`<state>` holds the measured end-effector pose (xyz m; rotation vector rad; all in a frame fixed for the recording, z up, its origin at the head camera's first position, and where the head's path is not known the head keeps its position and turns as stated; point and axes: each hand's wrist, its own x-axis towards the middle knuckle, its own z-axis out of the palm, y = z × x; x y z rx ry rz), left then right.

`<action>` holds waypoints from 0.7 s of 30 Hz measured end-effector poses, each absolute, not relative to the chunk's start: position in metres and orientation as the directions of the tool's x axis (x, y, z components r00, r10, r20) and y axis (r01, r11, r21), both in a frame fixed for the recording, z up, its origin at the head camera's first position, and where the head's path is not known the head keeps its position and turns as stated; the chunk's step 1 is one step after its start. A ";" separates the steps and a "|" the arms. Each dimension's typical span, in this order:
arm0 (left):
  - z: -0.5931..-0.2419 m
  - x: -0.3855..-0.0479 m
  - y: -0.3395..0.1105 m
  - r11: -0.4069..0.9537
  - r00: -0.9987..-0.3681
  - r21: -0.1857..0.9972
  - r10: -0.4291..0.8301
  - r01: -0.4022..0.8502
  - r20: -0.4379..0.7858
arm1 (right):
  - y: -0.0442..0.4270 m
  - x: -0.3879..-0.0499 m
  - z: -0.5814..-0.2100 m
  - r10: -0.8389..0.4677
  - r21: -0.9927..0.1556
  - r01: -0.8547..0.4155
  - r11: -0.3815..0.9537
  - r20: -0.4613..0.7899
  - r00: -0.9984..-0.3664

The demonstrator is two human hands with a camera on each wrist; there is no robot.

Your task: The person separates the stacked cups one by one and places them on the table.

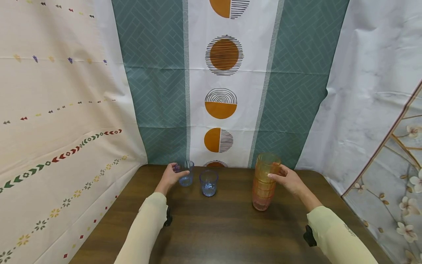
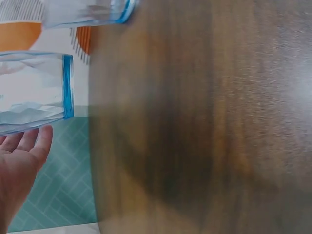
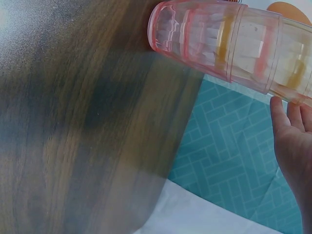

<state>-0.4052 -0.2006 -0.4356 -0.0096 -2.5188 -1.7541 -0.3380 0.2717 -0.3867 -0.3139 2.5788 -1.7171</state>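
On the left, my left hand [image 1: 170, 178] holds a clear blue glass [image 1: 186, 179] near its rim, thumb on the near side. In the left wrist view, fingers [image 2: 43, 141] touch the side of that glass [image 2: 34, 92]. A second blue glass [image 1: 208, 184] stands upright just right of it, untouched. Over on the right, my right hand [image 1: 288, 179] grips the upper part of a tall stack of nested tumblers [image 1: 263, 183], yellow above and pink at the bottom. The right wrist view shows pink and amber bands along the stack [image 3: 209, 39]; whether its base touches the table is unclear.
All of this is at the back of a dark brown wooden table [image 1: 217, 227]. Close behind hangs a patterned curtain [image 1: 221, 80] of green and white panels. Cream cloth [image 1: 59, 128] borders the left side and a floral white cloth [image 1: 369, 128] the right.
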 end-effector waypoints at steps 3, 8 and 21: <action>-0.442 -0.404 -0.200 0.338 -0.998 0.941 -0.041 0.034 0.050 | 0.271 -0.338 -0.387 -0.183 -0.916 -0.151 0.373 0.086 -0.979; -0.451 -0.401 -0.198 0.335 -0.998 0.942 -0.033 0.034 0.048 | 0.271 -0.338 -0.387 -0.179 -0.914 -0.146 0.378 0.082 -0.980; -0.469 -0.397 -0.198 0.360 -0.999 0.933 -0.041 0.010 0.027 | 0.272 -0.335 -0.386 -0.189 -0.908 -0.161 0.386 0.092 -0.978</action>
